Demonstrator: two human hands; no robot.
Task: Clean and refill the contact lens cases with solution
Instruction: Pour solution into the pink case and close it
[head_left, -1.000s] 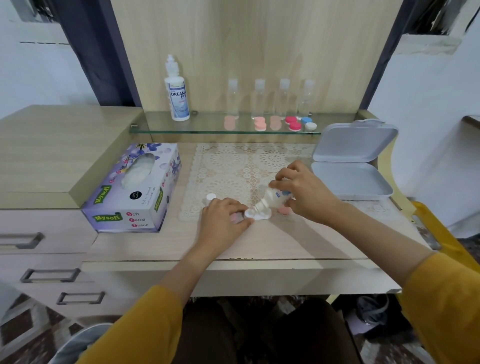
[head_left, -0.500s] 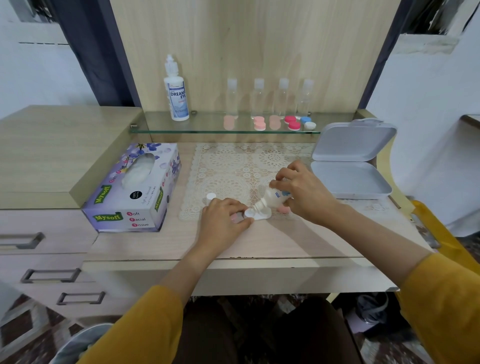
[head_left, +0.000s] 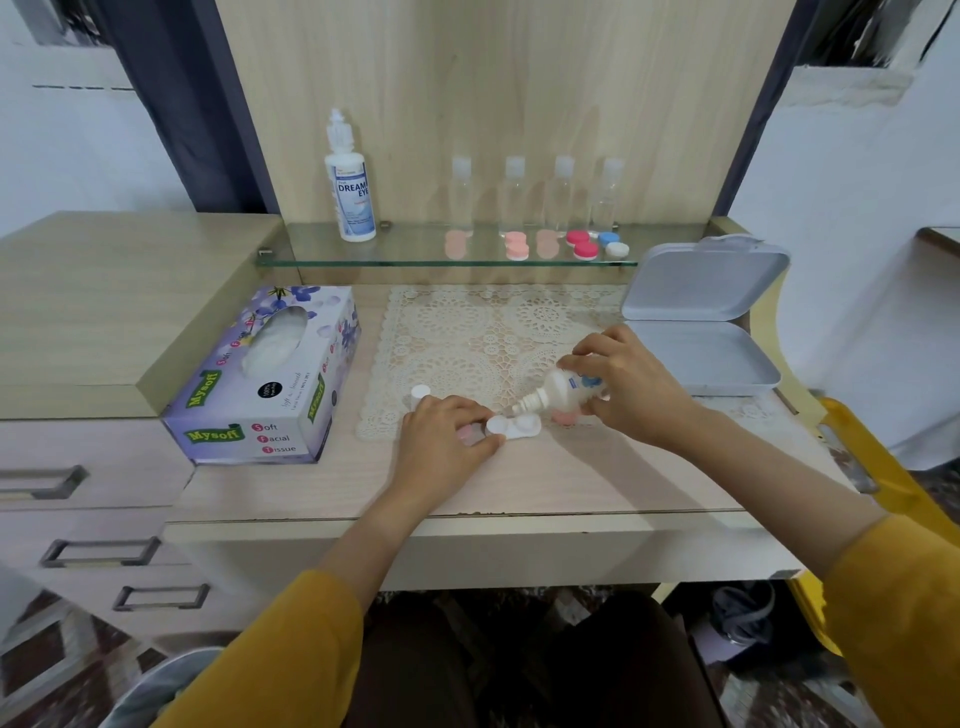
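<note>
A white contact lens case (head_left: 514, 427) lies open on the desk at the front edge of the lace mat. My left hand (head_left: 447, 436) pinches its left end with curled fingers. My right hand (head_left: 628, 387) grips a small white solution bottle (head_left: 558, 393), tilted so the nozzle points down over the case's right well. A pink cap (head_left: 563, 417) lies under the bottle, another pink cap (head_left: 464, 432) peeks from under my left fingers, and a white bottle cap (head_left: 420, 392) stands beside my left hand.
A tissue box (head_left: 270, 374) sits at the left. An open grey box (head_left: 698, 332) lies at the right. The glass shelf (head_left: 405, 257) holds a large Dream Eye bottle (head_left: 349, 182), several small clear bottles and several pink, red, blue and white lens cases (head_left: 582, 244).
</note>
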